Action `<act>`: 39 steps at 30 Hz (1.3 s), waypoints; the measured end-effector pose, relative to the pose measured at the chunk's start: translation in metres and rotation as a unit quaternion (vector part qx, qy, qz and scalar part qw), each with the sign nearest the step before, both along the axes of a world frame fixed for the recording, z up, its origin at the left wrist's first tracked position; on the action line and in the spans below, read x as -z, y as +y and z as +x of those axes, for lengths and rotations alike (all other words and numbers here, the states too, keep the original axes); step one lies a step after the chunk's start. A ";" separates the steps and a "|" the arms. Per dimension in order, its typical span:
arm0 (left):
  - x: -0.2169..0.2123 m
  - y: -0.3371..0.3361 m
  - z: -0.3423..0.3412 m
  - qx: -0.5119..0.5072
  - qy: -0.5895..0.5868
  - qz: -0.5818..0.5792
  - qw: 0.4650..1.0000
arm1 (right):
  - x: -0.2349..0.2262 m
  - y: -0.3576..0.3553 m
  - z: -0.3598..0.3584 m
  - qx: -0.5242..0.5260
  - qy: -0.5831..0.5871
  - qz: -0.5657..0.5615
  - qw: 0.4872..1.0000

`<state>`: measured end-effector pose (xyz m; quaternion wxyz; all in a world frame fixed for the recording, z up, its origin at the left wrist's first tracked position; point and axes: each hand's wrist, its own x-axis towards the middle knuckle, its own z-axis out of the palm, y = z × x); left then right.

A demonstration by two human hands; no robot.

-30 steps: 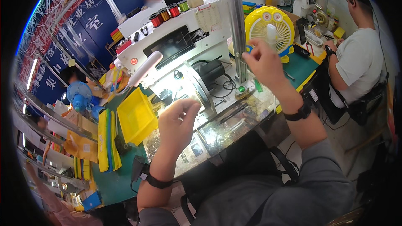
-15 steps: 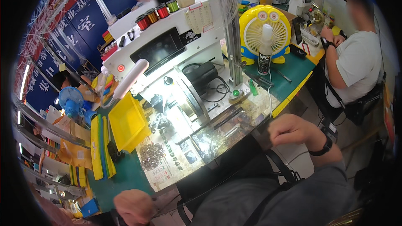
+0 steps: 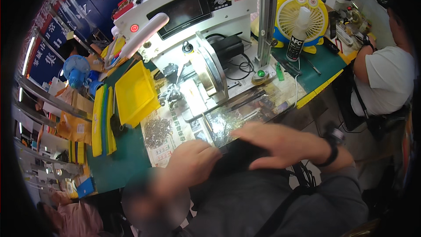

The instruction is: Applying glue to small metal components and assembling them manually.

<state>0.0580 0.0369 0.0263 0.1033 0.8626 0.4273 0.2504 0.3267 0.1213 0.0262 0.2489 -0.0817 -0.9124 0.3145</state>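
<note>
My left hand [image 3: 190, 166] is over my lap at the bench's front edge, its fingers curled together; whatever may be inside them is hidden. To its right, my right hand [image 3: 280, 145] has its fingers stretched toward the bench and its thumb apart, and nothing shows in it. Both hands are a little blurred. Beyond the left hand, a heap of small wiry metal pieces [image 3: 158, 133] lies on a printed sheet [image 3: 179, 137]. Past the hands stands a white bench machine [image 3: 210, 26] with a dark screen [image 3: 184, 14] and a brightly lit metal wheel [image 3: 206, 74].
A yellow plastic tray [image 3: 137, 94] sits left of the machine, beside yellow, green and blue strips [image 3: 103, 118]. A pink-white lamp [image 3: 144, 35] hangs over the machine. Rightward are a yellow fan [image 3: 302, 19], a spray bottle [image 3: 298, 35] and a seated person [image 3: 390, 79].
Both hands have moved inward from the sides toward each other over my lap. My right hand's fingers have straightened out. The view has shifted, so the bench items sit differently in the picture.
</note>
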 end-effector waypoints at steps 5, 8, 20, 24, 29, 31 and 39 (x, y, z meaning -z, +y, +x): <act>0.003 -0.004 0.007 -0.007 0.020 0.031 0.999 | 0.030 -0.012 -0.041 -0.006 -0.039 -0.305 0.952; 0.005 -0.007 0.003 -0.024 0.045 0.043 0.998 | 0.036 -0.011 -0.049 0.048 -0.004 -0.297 0.954; 0.003 0.006 -0.031 -0.173 -0.098 0.060 0.978 | 0.029 0.135 -0.025 0.339 0.301 -0.323 0.831; 0.014 0.043 -0.021 -0.171 -0.070 0.083 0.979 | 0.029 0.159 -0.083 0.224 0.250 -0.406 0.850; 0.032 0.067 -0.014 -0.235 -0.195 0.024 0.952 | 0.034 0.171 -0.105 0.083 0.139 -0.498 0.852; 0.032 0.071 -0.008 -0.255 -0.244 -0.016 0.935 | 0.029 0.174 -0.102 0.070 0.101 -0.488 0.864; 0.049 0.102 0.007 -0.256 -0.470 -0.070 0.842 | 0.021 0.184 -0.104 0.065 0.038 -0.443 0.893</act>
